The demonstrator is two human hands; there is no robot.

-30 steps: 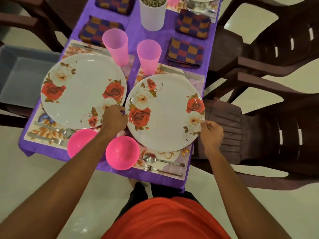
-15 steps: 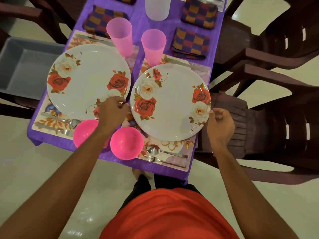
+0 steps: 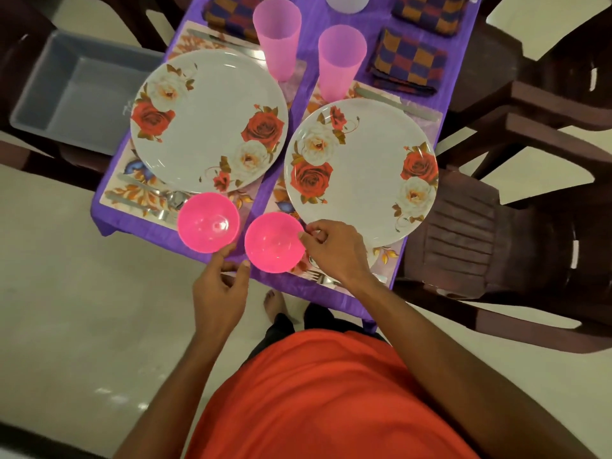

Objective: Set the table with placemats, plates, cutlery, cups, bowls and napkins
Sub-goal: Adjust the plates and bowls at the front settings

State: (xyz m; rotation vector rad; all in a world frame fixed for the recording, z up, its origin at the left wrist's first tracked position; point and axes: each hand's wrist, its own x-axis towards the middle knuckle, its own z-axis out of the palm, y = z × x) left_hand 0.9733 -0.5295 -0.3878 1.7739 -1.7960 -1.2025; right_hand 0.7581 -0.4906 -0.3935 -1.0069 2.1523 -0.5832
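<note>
The right hand [image 3: 334,250] sets its fingertips together on the rim of the right bowl [image 3: 273,243], apparently pinching it to square it below its plate [image 3: 361,170]. The left hand [image 3: 220,286] is loose and empty. One finger touches the left bowl [image 3: 208,223] and the thumb the right one, likely steadying both near the worktop [image 3: 309,74] edge.
</note>
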